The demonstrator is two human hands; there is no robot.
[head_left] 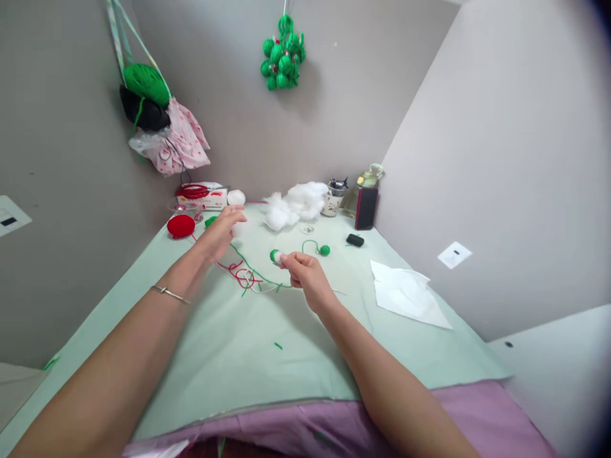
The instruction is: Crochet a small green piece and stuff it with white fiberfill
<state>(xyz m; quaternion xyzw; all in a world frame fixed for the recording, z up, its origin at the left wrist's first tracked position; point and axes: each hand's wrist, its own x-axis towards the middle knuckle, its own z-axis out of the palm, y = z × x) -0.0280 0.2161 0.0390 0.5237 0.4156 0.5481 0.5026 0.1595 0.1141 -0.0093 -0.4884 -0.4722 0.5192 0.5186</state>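
My right hand (pixel 309 278) pinches a small green and white yarn piece (pixel 273 255) between thumb and fingers, above the middle of the table. My left hand (pixel 223 231) is raised at the back left, its fingers stretched out and a little blurred. Close by it are a green yarn ball (pixel 210 221), partly hidden, and a white yarn ball (pixel 236 198); whether it touches either, I cannot tell. Between the hands lie loops of red yarn (pixel 244 277) with green and white strands. A red yarn ball (pixel 181 226) sits left of my left hand.
White stuffing (pixel 298 203) lies at the back beside a cup of pens (pixel 334 200). A small green ball (pixel 324 250), a black case (pixel 354 240), a dark phone-like slab (pixel 366 208) and white paper (pixel 408 294) are on the right. Green yarn balls (pixel 285 57) hang on the wall.
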